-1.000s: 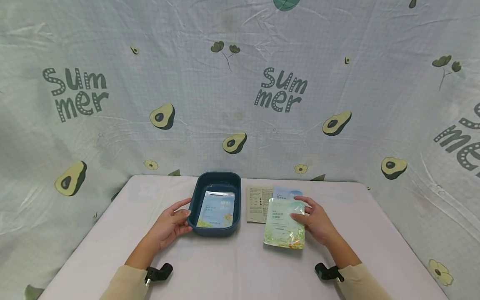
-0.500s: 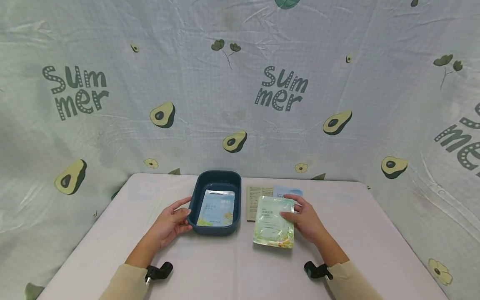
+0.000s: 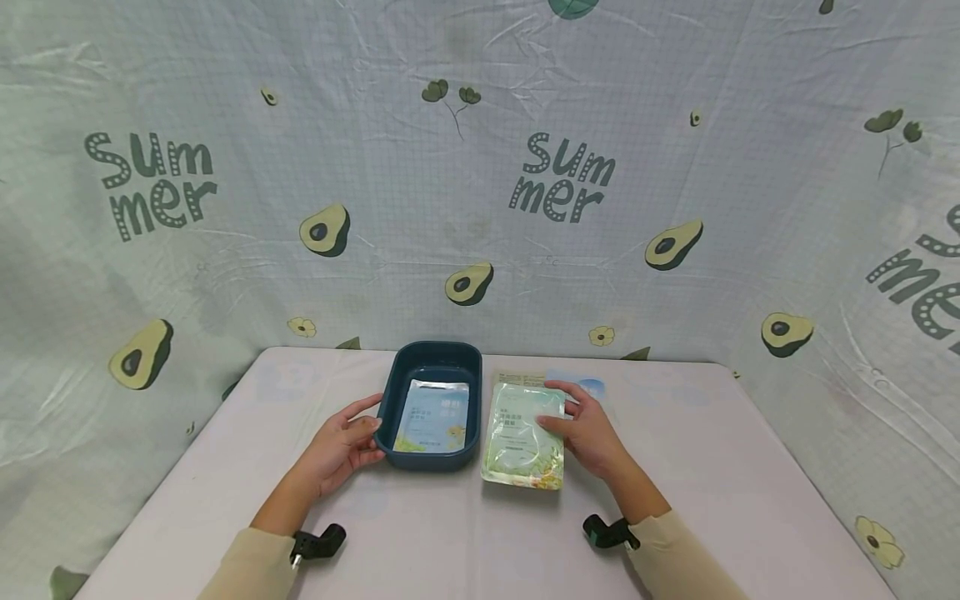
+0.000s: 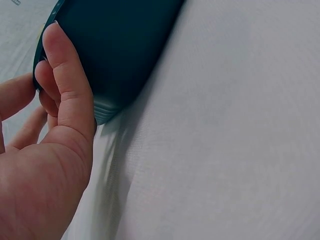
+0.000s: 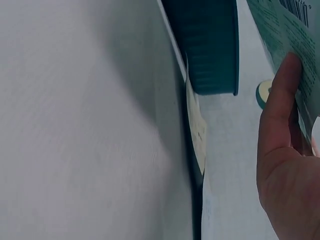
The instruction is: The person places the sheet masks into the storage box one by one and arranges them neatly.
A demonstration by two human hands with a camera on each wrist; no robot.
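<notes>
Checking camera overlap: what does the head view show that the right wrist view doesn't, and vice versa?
Only the head view: the left hand gripping the tray, the blue packet inside it, and the upper face of the green packet.
Only the right wrist view: a barcode on the green packet's underside.
Both: the right hand, the green packet and the tray.

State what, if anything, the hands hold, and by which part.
The right hand pinches the green sachet by its upper right edge; the left hand grips the dark blue tray at its left side.
</notes>
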